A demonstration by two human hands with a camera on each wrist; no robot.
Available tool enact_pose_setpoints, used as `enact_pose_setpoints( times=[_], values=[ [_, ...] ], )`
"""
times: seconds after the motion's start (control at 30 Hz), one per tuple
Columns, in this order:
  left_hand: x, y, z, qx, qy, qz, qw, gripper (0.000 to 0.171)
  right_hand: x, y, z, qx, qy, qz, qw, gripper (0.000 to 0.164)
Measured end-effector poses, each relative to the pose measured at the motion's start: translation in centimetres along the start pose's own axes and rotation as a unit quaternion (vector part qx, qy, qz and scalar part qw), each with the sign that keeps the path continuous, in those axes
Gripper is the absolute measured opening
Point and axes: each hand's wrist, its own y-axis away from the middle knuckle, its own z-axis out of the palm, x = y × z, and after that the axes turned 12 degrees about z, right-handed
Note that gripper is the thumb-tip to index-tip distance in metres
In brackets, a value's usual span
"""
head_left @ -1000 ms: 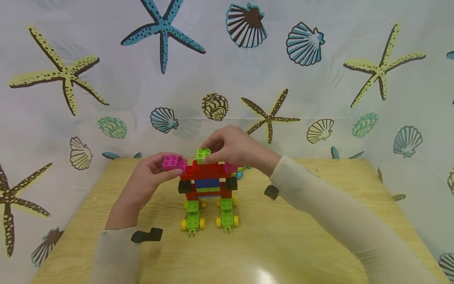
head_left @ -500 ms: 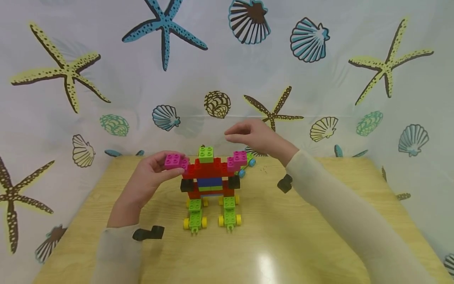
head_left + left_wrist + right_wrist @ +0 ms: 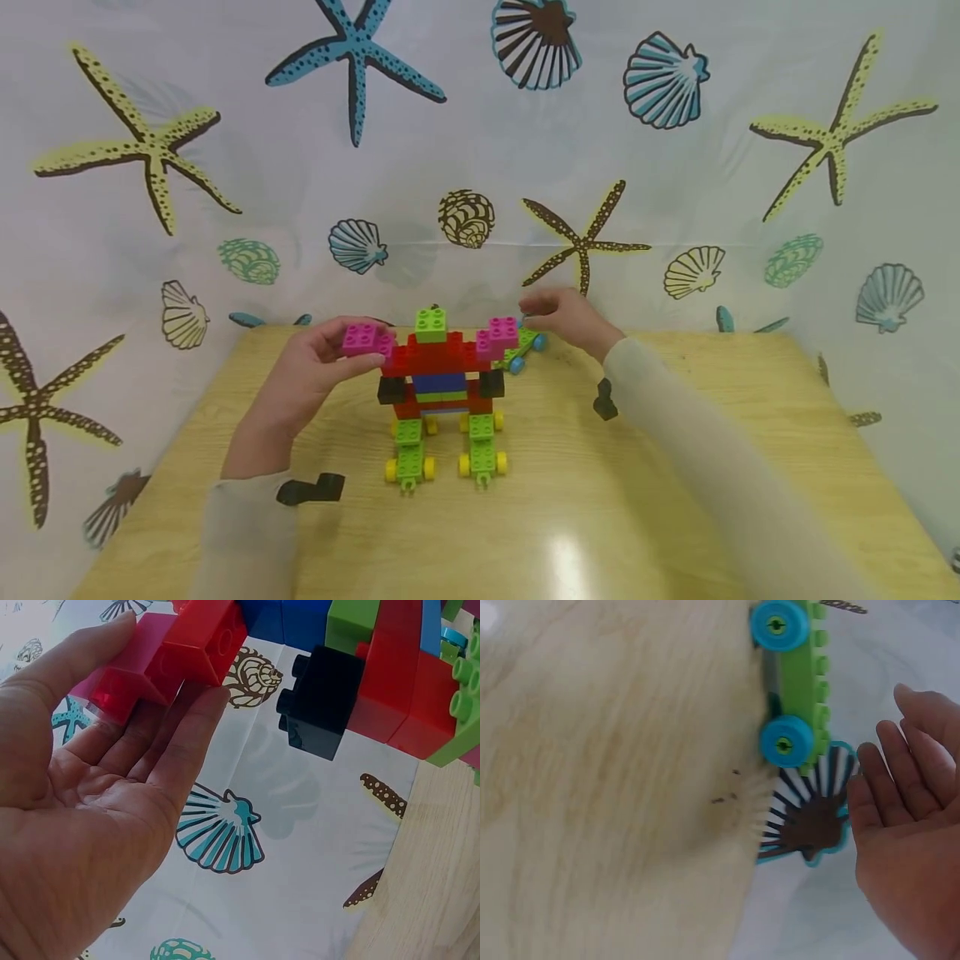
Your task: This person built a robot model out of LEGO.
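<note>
A figure built of toy building bricks (image 3: 438, 357) stands upright on the table, with a light green brick (image 3: 431, 327) on top. My left hand (image 3: 298, 375) holds the pink brick (image 3: 360, 337) at its left end between thumb and fingers. In the left wrist view the thumb lies along one side of the pink brick (image 3: 146, 656) and the fingers are behind it. Beyond the figure sits a green wheeled brick base (image 3: 528, 340) with blue wheels. My right hand (image 3: 572, 318) is beside that base, apart from it in the right wrist view, its fingers loosely bent and holding nothing.
Two green bases with yellow wheels (image 3: 482, 454) form the figure's feet on the wooden table (image 3: 637, 500). Black bricks (image 3: 491, 384) stick out at its sides. A patterned curtain (image 3: 420, 192) with shells and starfish hangs behind the table's far edge.
My right hand has let go of the light green brick on top, risen away to the right, then lowered beside the blue-wheeled base. My left hand stays at the pink brick.
</note>
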Motion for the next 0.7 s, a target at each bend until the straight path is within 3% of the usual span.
enact_pose_setpoints(
  times=[0.27, 0.7],
  values=[
    [0.1, 0.2, -0.3, -0.001, -0.007, 0.0, 1.0, 0.048, 1.5, -1.0, 1.2, -0.007, 0.054, 0.008, 0.998, 0.046],
    [0.1, 0.1, -0.1, -0.004, -0.008, -0.001, 1.0, 0.052, 4.0, 1.0, -0.5, 0.033, 0.109, 0.042, 0.993, 0.049]
  ],
)
